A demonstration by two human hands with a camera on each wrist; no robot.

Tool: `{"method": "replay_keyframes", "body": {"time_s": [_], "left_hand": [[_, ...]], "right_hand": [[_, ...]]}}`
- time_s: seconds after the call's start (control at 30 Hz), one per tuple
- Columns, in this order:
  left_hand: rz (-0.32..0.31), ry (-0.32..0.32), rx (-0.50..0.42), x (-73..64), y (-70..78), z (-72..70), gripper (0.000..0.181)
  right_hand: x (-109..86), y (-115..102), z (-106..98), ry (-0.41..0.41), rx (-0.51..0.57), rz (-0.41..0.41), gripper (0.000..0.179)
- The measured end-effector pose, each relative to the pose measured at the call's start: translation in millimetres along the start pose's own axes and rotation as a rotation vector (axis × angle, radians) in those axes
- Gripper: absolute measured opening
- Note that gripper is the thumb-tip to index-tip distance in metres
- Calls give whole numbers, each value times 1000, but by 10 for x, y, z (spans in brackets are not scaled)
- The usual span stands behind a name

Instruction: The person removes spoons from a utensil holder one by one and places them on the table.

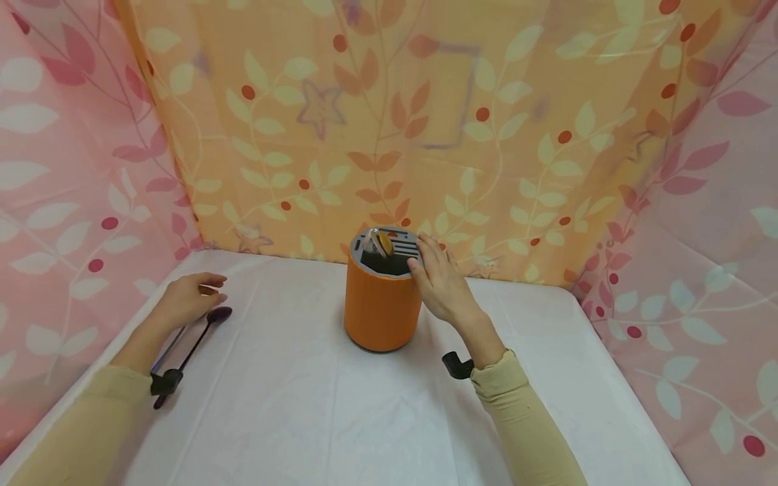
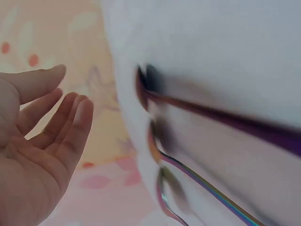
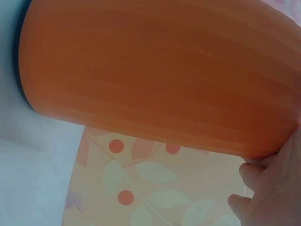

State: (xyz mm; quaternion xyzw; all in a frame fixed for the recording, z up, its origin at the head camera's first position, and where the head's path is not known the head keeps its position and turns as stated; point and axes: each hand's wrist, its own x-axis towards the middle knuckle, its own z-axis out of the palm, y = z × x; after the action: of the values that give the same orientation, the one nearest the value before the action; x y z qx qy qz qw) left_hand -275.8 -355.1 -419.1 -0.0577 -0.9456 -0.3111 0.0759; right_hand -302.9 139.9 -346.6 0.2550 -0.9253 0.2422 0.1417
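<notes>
An orange cylindrical utensil holder [image 1: 381, 314] stands upright on the table, with a grey slotted top [image 1: 401, 237]. A yellow-and-shiny object [image 1: 383, 243] shows in its top opening; its kind is unclear. My right hand [image 1: 446, 283] rests on the holder's upper right side, fingers extended along the rim. In the right wrist view, part of that hand [image 3: 273, 183] touches the orange wall. Over on the left, my left hand [image 1: 188, 297] hovers above the spoons with loosely bent fingers, holding nothing. Beneath it lie a dark purple spoon [image 1: 197, 344] and rainbow-coloured spoons [image 2: 202, 181], side by side.
A white cloth covers the table [image 1: 292, 405]. Patterned curtains enclose it: a yellow one [image 1: 389, 101] behind, and pink ones at the left [image 1: 67, 169] and right [image 1: 693, 270]. Each wrist wears a black camera mount, such as the right one [image 1: 457, 365].
</notes>
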Motion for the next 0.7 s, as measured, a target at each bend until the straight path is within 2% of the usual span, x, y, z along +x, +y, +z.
{"method": "replay_keyframes", "body": {"time_s": [0.23,0.37,0.53,0.7], "left_hand": [[61,119,-58,-25,482,7,48],[105,207,-157,-27,797,19,44],[208,319,-264,-35,1168,66,40],[267,373,-353,-53,1489,118,39]], "right_hand": [[-5,-2,-4,3,14,-19,70],[-7,-1,-8,9,16,-25,68],[-5,-2,-9,9,13,-25,68],[-3,-3,-14,6,11,-19,68]]}}
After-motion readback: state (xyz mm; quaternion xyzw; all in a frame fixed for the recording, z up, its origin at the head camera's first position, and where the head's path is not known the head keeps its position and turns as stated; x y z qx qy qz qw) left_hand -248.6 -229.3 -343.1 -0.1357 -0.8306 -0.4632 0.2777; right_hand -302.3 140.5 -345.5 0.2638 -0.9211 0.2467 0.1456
